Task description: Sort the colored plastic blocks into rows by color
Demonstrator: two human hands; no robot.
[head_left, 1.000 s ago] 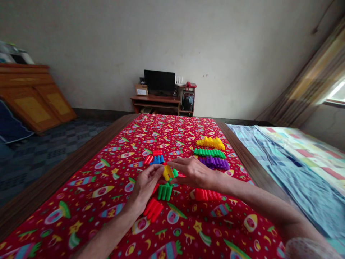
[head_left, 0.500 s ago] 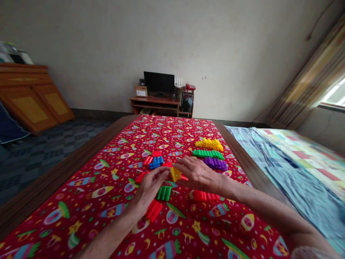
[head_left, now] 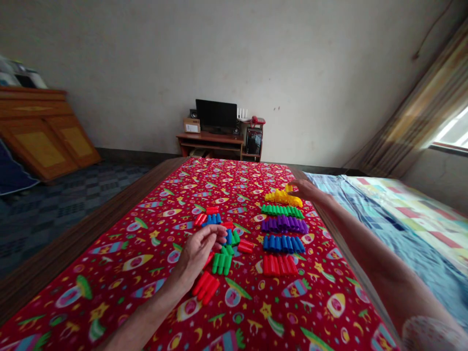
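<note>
A red patterned cloth (head_left: 153, 273) covers the table and carries plastic toy pieces sorted in rows on the right: yellow (head_left: 282, 197), green (head_left: 282, 211), purple (head_left: 284, 224), blue (head_left: 283, 243) and red (head_left: 280, 264). My right hand (head_left: 306, 188) reaches to the far end of the yellow row and pinches a yellow piece (head_left: 288, 187) there. My left hand (head_left: 199, 251) rests with curled fingers beside a loose cluster of mixed pieces (head_left: 226, 241), touching them; whether it holds one is unclear. More loose red pieces (head_left: 205, 287) lie by its wrist.
A bed with checked sheets (head_left: 395, 229) runs along the table's right edge. Beyond the table stand a low desk with a monitor (head_left: 216, 117) and a wooden cabinet (head_left: 47, 131) at the left. A curtain (head_left: 424, 112) hangs by the window.
My right hand has carried the yellow piece from the centre cluster away to the far yellow row, uncovering the blue row. My left hand has stayed by the loose pieces.
</note>
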